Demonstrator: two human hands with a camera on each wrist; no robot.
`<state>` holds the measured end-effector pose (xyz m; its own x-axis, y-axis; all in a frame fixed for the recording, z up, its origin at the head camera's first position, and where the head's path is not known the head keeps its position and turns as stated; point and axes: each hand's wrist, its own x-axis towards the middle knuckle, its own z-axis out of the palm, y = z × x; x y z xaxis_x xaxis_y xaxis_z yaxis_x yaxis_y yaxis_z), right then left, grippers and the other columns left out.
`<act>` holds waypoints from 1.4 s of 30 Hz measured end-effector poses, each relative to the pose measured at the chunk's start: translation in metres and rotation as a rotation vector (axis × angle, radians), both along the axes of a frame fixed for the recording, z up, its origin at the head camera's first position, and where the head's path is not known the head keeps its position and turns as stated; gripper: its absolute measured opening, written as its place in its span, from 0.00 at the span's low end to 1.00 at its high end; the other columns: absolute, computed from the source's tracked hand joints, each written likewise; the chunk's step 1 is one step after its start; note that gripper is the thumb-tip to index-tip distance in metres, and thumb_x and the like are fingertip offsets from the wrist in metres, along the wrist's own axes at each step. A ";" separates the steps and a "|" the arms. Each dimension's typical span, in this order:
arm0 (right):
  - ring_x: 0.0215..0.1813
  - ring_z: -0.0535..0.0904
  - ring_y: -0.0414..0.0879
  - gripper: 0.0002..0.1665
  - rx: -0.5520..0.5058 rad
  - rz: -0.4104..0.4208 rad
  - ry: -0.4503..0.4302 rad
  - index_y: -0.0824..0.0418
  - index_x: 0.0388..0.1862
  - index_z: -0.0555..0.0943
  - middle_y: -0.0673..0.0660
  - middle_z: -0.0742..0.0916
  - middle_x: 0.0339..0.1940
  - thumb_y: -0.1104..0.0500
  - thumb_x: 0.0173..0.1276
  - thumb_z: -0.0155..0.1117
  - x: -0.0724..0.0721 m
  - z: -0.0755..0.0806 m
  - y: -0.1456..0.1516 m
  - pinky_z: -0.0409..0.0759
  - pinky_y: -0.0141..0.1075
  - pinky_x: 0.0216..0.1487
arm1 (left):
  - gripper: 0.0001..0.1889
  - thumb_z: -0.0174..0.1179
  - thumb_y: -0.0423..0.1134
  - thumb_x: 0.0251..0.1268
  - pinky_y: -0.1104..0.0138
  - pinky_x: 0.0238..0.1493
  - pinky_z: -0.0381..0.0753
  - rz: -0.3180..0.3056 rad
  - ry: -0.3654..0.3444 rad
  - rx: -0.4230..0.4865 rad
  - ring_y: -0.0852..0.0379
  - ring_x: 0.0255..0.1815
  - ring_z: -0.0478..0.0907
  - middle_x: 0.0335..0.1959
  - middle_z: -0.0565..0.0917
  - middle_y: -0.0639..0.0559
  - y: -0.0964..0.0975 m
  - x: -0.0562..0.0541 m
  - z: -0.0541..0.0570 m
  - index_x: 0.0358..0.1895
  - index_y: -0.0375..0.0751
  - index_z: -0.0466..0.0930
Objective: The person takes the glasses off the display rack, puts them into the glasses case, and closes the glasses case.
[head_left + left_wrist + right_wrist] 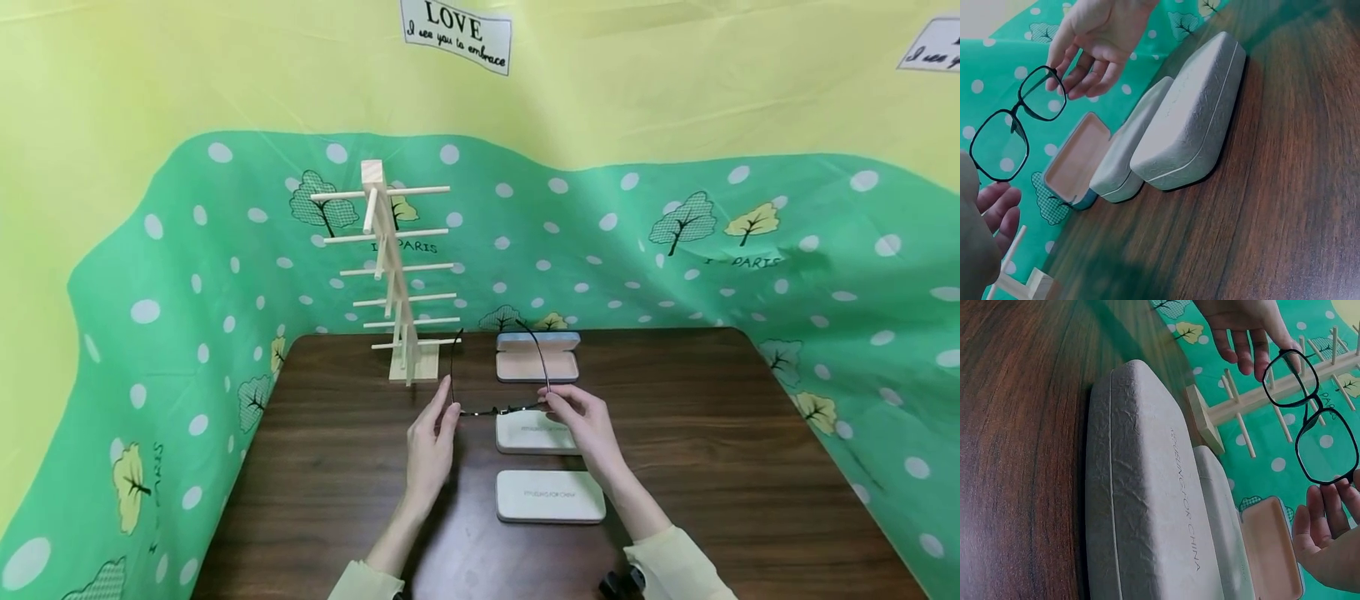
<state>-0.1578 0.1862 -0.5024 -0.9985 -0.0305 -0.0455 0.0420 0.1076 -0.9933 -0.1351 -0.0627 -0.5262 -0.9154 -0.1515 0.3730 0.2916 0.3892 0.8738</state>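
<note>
Black-framed eyeglasses (495, 412) are held up above the table by both hands, temples unfolded and pointing away. My left hand (431, 450) pinches the frame's left corner between thumb and fingers, and my right hand (588, 425) pinches the right corner. Both lenses show clearly in the left wrist view, where the glasses (999, 111) hang between the two hands. Beyond the right hand's side lies an open glasses case (537, 367) with a pinkish lining. Two closed pale cases, a middle one (532, 433) and a front one (551, 497), lie in line nearer to me.
A wooden display rack (393, 267) with several pegs stands at the back left of the dark wooden table (712, 467). Its pegs carry no glasses. A green and yellow patterned cloth (600, 225) hangs behind and beside the table.
</note>
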 end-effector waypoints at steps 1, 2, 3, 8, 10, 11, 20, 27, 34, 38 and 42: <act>0.49 0.86 0.38 0.23 0.000 -0.001 -0.004 0.70 0.58 0.82 0.50 0.90 0.48 0.52 0.79 0.61 0.001 0.000 0.000 0.86 0.38 0.58 | 0.24 0.57 0.43 0.79 0.59 0.69 0.77 -0.005 -0.009 0.003 0.54 0.66 0.81 0.68 0.82 0.49 0.000 0.001 0.000 0.75 0.50 0.72; 0.49 0.86 0.38 0.23 0.002 -0.003 -0.008 0.70 0.58 0.82 0.50 0.90 0.48 0.52 0.79 0.61 0.001 0.000 0.001 0.86 0.37 0.58 | 0.24 0.57 0.43 0.79 0.61 0.66 0.79 -0.009 -0.021 0.010 0.55 0.63 0.82 0.67 0.83 0.50 0.000 0.001 0.000 0.75 0.50 0.72; 0.49 0.86 0.39 0.23 0.001 -0.005 -0.010 0.70 0.58 0.82 0.52 0.89 0.49 0.52 0.79 0.61 0.002 -0.001 0.001 0.86 0.37 0.57 | 0.25 0.58 0.43 0.78 0.64 0.61 0.82 -0.017 -0.031 0.019 0.57 0.57 0.84 0.62 0.86 0.49 0.000 0.002 -0.001 0.75 0.50 0.72; 0.49 0.86 0.39 0.21 -0.001 -0.016 -0.010 0.68 0.57 0.83 0.63 0.88 0.53 0.52 0.79 0.61 0.005 -0.002 0.003 0.86 0.32 0.55 | 0.28 0.63 0.42 0.74 0.73 0.41 0.82 -0.063 -0.080 0.081 0.66 0.34 0.79 0.40 0.89 0.48 0.000 0.004 -0.003 0.74 0.48 0.72; 0.49 0.86 0.39 0.21 -0.003 -0.019 -0.009 0.68 0.57 0.83 0.62 0.88 0.53 0.52 0.79 0.61 0.006 -0.002 0.004 0.86 0.32 0.55 | 0.29 0.65 0.41 0.72 0.74 0.39 0.81 -0.074 -0.084 0.099 0.68 0.31 0.77 0.36 0.87 0.48 0.000 0.004 -0.004 0.74 0.47 0.73; 0.49 0.86 0.39 0.22 -0.005 -0.019 -0.010 0.68 0.57 0.82 0.61 0.88 0.53 0.52 0.79 0.61 0.006 -0.002 0.005 0.86 0.32 0.55 | 0.29 0.65 0.41 0.71 0.74 0.38 0.80 -0.076 -0.082 0.104 0.69 0.31 0.77 0.36 0.86 0.49 0.001 0.004 -0.004 0.74 0.47 0.73; 0.47 0.86 0.39 0.21 -0.025 -0.041 -0.022 0.70 0.56 0.82 0.47 0.89 0.45 0.53 0.79 0.61 0.007 -0.003 0.005 0.87 0.37 0.56 | 0.29 0.66 0.38 0.71 0.75 0.34 0.75 -0.063 -0.005 0.097 0.67 0.30 0.73 0.35 0.83 0.51 0.005 0.004 -0.007 0.74 0.48 0.73; 0.47 0.86 0.39 0.20 -0.036 -0.052 -0.017 0.70 0.56 0.82 0.45 0.89 0.44 0.54 0.78 0.62 0.006 0.000 0.006 0.87 0.36 0.55 | 0.33 0.71 0.33 0.63 0.77 0.33 0.75 -0.094 -0.007 0.156 0.68 0.29 0.74 0.35 0.86 0.48 0.009 0.002 -0.004 0.73 0.42 0.73; 0.47 0.86 0.38 0.23 -0.032 -0.042 -0.003 0.72 0.58 0.81 0.44 0.89 0.43 0.54 0.79 0.61 0.006 0.000 0.008 0.87 0.36 0.55 | 0.33 0.71 0.32 0.63 0.77 0.33 0.76 -0.118 -0.002 0.139 0.69 0.29 0.74 0.35 0.86 0.49 0.009 -0.003 -0.004 0.73 0.42 0.73; 0.48 0.86 0.38 0.24 -0.032 -0.040 0.005 0.74 0.59 0.80 0.43 0.89 0.43 0.53 0.79 0.61 0.006 -0.001 0.009 0.87 0.36 0.55 | 0.31 0.70 0.35 0.65 0.77 0.33 0.75 -0.147 -0.003 0.129 0.68 0.29 0.74 0.34 0.85 0.50 0.007 -0.005 -0.005 0.72 0.41 0.74; 0.48 0.86 0.38 0.24 -0.028 -0.043 0.000 0.73 0.59 0.80 0.45 0.89 0.44 0.53 0.78 0.62 0.006 -0.001 0.010 0.87 0.36 0.55 | 0.31 0.69 0.37 0.66 0.77 0.34 0.76 -0.158 -0.025 0.126 0.68 0.30 0.74 0.34 0.84 0.50 0.006 -0.006 -0.006 0.72 0.42 0.74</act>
